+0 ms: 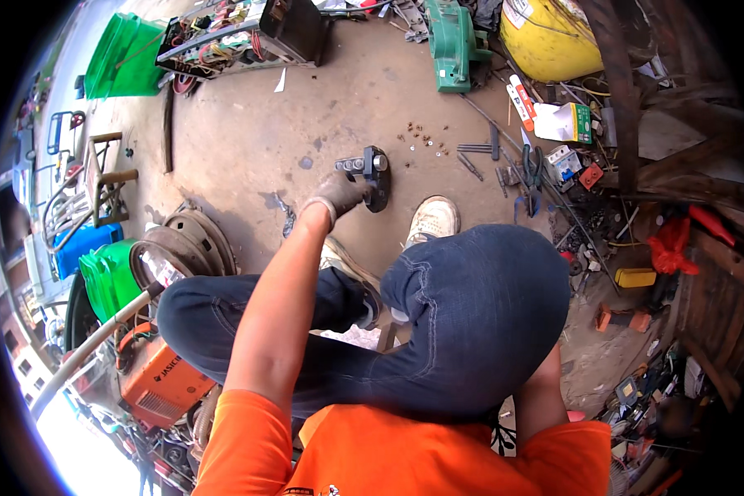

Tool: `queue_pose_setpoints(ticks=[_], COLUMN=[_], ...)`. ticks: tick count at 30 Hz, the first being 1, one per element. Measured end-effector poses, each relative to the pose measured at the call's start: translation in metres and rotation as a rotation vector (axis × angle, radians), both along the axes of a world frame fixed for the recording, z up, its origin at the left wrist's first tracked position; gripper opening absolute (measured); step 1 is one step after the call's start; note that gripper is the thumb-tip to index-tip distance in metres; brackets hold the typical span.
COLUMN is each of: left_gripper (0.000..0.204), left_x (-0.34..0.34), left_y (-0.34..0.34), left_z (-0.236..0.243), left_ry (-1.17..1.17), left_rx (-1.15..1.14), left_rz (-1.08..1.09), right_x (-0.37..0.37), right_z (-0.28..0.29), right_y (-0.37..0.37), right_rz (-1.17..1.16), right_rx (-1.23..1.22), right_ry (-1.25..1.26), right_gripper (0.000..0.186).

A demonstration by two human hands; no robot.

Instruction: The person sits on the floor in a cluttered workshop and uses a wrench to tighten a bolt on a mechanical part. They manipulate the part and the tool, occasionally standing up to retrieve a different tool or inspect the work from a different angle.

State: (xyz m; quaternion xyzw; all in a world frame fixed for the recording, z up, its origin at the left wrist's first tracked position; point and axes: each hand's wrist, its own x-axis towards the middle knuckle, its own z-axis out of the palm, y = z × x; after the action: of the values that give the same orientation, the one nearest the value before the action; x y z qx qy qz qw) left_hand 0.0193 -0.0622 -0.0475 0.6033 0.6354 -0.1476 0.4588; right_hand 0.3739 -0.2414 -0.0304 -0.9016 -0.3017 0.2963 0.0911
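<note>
My left hand [341, 195], in a grey-brown work glove, reaches to the floor in front of my feet. Its fingers are closed at the near left side of a dark metal machine part [378, 183], which has a round silvery end on top and a shiny bolt-like row [354, 164] at its left. The fingertips are partly hidden by the glove's back. My right forearm [541, 401] goes down beside my right thigh; the hand itself is hidden behind the leg.
Small brown bits [422, 136] and dark metal rods [475, 149] lie beyond the part. A green metal housing [450, 50] and a yellow container [550, 37] stand at the back right. Pliers [534, 169] lie at the right. Rusty wheel rims [192, 241] and an orange machine [164, 382] stand left.
</note>
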Motion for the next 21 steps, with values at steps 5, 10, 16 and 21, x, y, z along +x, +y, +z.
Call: queue_pose_setpoints(ticks=[5,10,16,21], left_gripper=[0.058,0.054,0.045,0.033], left_x=[0.033,0.027,0.029,0.038], left_y=[-0.042,-0.045,-0.045,-0.055], left_z=[-0.003,-0.010,-0.050,-0.045], left_ry=[0.016,0.011,-0.086,-0.124], left_rx=[-0.033,-0.030,-0.046,0.086], left_rz=[0.043,0.056,0.247,0.501], right_x=[0.012,0.010,0.012,-0.012], right_z=[-0.040,-0.043,-0.040,-0.039], right_y=[-0.031,-0.032,-0.028,-0.023], right_rz=[0.032,0.020,0.045,0.063], right_rx=[0.048,0.075,0.071,0.040], right_ry=[-0.066,-0.047,-0.073,-0.071], right_gripper=[0.058,0.055,0.055,0.055])
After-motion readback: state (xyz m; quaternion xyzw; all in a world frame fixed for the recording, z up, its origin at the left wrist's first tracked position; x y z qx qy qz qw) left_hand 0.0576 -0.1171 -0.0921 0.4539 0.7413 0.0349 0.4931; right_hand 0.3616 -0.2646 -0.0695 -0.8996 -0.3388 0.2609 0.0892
